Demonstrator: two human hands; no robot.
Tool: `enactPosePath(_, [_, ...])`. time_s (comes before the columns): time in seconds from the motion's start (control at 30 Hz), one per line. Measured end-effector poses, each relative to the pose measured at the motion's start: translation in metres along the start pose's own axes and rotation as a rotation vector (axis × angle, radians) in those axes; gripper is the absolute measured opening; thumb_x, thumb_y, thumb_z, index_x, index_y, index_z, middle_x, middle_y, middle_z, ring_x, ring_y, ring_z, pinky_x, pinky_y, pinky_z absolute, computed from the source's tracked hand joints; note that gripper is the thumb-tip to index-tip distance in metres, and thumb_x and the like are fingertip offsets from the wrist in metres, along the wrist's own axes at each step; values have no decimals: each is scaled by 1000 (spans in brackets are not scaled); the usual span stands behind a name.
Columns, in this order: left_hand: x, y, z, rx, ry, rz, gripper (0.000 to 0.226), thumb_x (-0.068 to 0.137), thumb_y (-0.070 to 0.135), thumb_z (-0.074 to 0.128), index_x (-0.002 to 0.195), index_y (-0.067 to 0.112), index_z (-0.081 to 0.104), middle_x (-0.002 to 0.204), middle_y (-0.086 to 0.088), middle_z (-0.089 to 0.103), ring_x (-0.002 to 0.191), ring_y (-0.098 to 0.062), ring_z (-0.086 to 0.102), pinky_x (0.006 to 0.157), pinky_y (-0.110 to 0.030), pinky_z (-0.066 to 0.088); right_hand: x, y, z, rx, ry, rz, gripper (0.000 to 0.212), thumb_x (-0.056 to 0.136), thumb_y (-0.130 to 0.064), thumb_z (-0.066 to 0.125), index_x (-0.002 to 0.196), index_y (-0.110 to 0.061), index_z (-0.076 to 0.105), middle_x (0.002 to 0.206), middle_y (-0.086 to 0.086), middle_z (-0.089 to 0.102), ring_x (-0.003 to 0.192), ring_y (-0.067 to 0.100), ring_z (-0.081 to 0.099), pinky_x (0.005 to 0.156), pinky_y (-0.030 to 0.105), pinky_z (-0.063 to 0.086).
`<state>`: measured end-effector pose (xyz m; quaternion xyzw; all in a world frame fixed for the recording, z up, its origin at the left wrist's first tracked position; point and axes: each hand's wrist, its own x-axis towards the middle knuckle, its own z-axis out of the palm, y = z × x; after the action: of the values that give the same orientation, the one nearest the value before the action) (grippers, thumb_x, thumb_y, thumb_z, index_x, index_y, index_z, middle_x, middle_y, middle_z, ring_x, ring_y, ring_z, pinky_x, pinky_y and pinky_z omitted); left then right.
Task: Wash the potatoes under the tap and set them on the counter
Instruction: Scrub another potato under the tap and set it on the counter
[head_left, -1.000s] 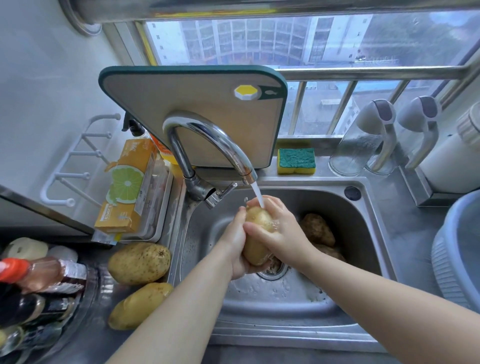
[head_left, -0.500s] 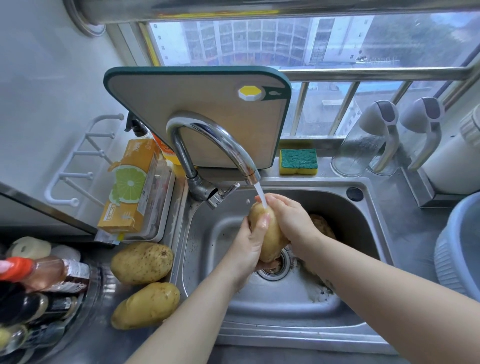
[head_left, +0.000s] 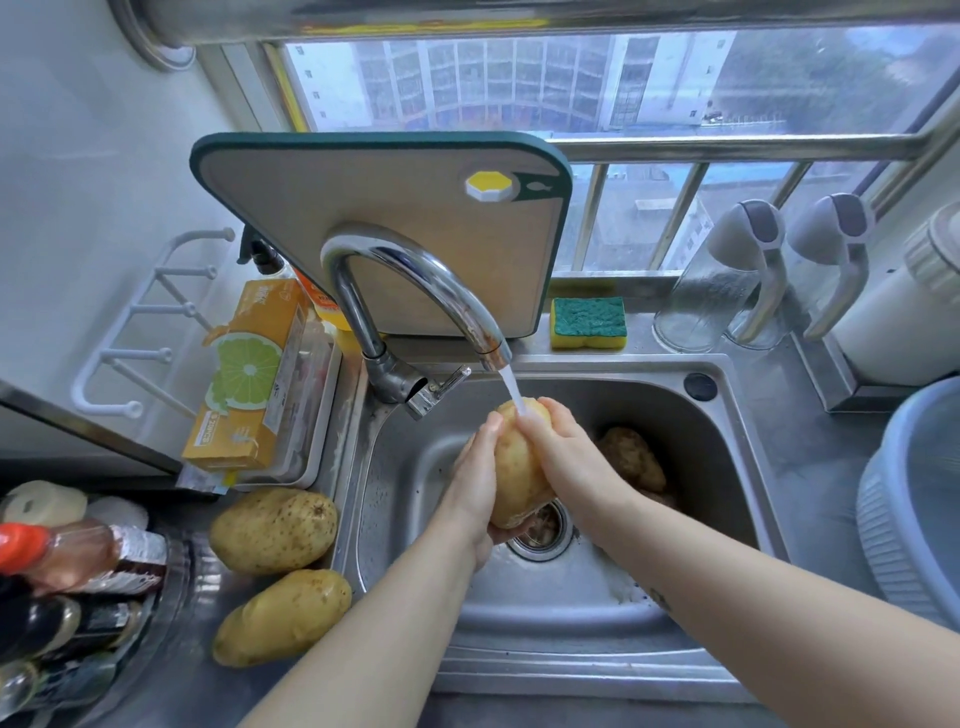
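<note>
We hold potato (head_left: 519, 462) under tap (head_left: 415, 280) stream, left hand (head_left: 475, 488) cupping, right hand (head_left: 563, 452) gripping; two potatoes (head_left: 274, 530) on left counter (head_left: 171, 675).

The right hand (head_left: 563, 447) and its forearm hide part of the potatoes (head_left: 631, 460) lying in the sink (head_left: 415, 467), so their number cannot be told. The held potato (head_left: 519, 467) covers part of the drain (head_left: 545, 538). The bottles (head_left: 62, 582) at left and the blue basin (head_left: 914, 499) at right are cut off by the picture's edge.
</note>
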<state>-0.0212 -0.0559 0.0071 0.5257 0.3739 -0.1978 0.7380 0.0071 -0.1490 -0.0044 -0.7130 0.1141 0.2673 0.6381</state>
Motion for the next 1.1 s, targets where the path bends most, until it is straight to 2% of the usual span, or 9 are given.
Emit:
enactPosePath(0.1, [4,4,-8,-29,-19,-178,41,90,59,45,99,23,63,86,-8,69,75,-23,64,61,-31,51,-3,9,-7,33,-95,-33,74,92,-43,59,152,-28,19,148,3,39,131,19,45,113,41,35])
enactPosePath(0.23, [11,8,-15,-74,-128,-309,33,85,50,54,93,22,67,74,-4,69,64,-19,63,57,-27,51,-7,11,-5,-262,-139,-190,107,56,-51,79,147,-40,24,138,-1,41,125,12,47,107,33,42])
enactPosePath(0.37, [10,13,-15,-100,-174,-294,32,89,40,46,94,14,65,69,-10,67,56,-23,63,47,-24,52,3,-1,1,-118,-36,-203,80,47,-48,79,122,-40,55,116,3,55,111,15,57,98,38,50])
enactPosePath(0.47, [8,18,-18,-79,-169,-292,38,90,39,41,96,9,63,70,-14,64,50,-24,60,40,-22,50,6,-10,4,-9,-100,-126,46,54,-40,80,96,-43,61,107,1,61,104,19,63,92,46,55])
enactPosePath(0.57, [8,23,-23,-49,-163,-313,47,90,44,37,99,6,62,72,-15,64,49,-24,59,38,-22,47,9,-13,7,22,-107,-83,40,55,-45,80,91,-35,65,102,4,69,101,24,67,90,48,54])
enactPosePath(0.67, [3,24,-26,-5,-246,-384,56,89,50,35,103,3,61,77,-15,64,51,-24,60,39,-22,48,14,-17,-1,74,-100,-28,23,75,-39,77,90,-23,72,94,8,72,90,26,69,88,51,53])
enactPosePath(0.87, [0,17,-26,-32,-362,-450,80,85,72,36,110,1,60,86,-19,67,57,-26,64,44,-26,54,17,-14,-14,56,-37,104,20,91,-24,60,75,-16,69,75,5,64,62,16,62,55,27,48])
enactPosePath(1.0, [2,15,-19,-129,-250,-233,56,91,60,44,112,9,57,100,-19,68,87,-34,67,77,-46,58,29,-11,-18,85,195,247,18,89,-28,54,78,-16,62,81,6,59,79,24,57,71,35,45])
enactPosePath(1.1, [5,5,-8,97,-125,138,40,98,42,42,125,14,52,116,-12,64,104,-25,63,86,-40,54,29,-10,-19,124,258,301,21,93,-23,44,87,-11,60,96,14,58,89,31,58,84,44,53])
